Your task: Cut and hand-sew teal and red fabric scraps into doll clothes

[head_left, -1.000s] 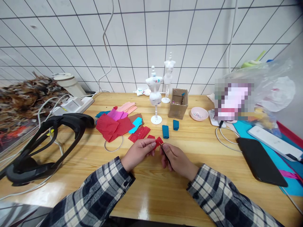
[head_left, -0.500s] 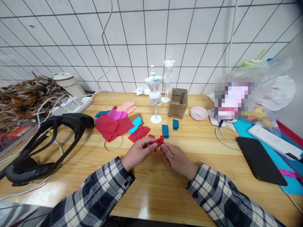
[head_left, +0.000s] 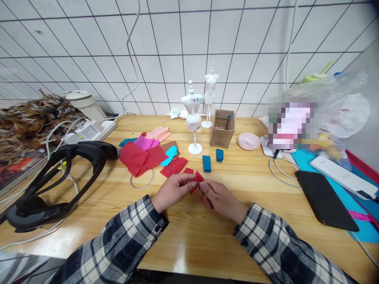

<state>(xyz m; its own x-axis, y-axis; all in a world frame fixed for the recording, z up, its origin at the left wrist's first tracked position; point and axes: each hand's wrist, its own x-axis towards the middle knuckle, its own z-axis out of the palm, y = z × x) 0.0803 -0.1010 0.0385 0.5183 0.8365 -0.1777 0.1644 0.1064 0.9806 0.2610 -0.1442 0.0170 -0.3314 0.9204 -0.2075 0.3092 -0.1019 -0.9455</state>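
Note:
Between my two hands, above the wooden table (head_left: 189,236), is a small strip of red crepe paper (head_left: 199,176). My left hand (head_left: 177,188) pinches it from the left with thumb and fingers. My right hand (head_left: 218,196) grips its right side, fingers curled in. Just beyond the hands lie two folded dark blue pieces (head_left: 206,164). To the left is a pile of red paper sheets (head_left: 134,159), with a smaller red piece (head_left: 174,167) closer to my left hand. A bright blue strip (head_left: 169,156) lies beside the pile.
White mini mannequins (head_left: 193,114) stand behind the hands, near a cardboard box (head_left: 222,130) and a pink bowl (head_left: 249,146) of small beads. A black headset frame (head_left: 89,177) lies left. A black phone (head_left: 325,201) and cables lie right. A tiled wall (head_left: 166,39) closes the back.
The red strip between my fingers has turned and folded slightly, its upper end now lower and flatter. Both hands stay almost in place.

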